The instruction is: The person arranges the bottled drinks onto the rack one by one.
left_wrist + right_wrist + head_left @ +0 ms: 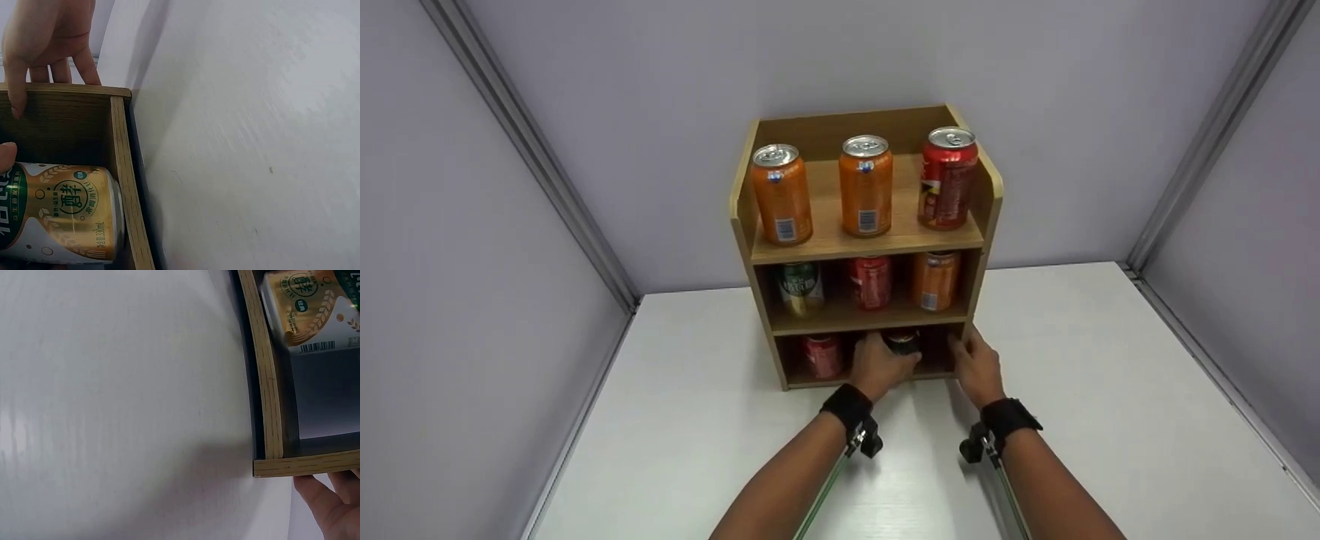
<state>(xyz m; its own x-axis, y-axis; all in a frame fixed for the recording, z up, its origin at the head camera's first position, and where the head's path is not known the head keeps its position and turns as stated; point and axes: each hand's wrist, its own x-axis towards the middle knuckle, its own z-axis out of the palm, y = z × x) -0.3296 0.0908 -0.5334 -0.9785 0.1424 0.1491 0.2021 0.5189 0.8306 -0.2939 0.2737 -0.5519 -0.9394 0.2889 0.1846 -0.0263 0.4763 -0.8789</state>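
Observation:
My left hand (879, 367) reaches into the bottom compartment of a wooden shelf (877, 324) and holds a green, white and gold drink can (67, 214). In the left wrist view only a fingertip of that hand shows, against the can's side. The can stands upright inside, its top (903, 342) dark in the head view. My right hand (979, 369) grips the shelf's right side panel (315, 464) near the bottom. One digit lies over the panel's inner side and the other fingers are outside it.
Two orange cans (784, 199) and a red can (949, 180) stand on top. The middle tier holds a green-and-gold can (801, 289), a red can (871, 283) and an orange can (936, 281). Another red can (823, 357) is at bottom left. The white table (697, 450) meets grey walls.

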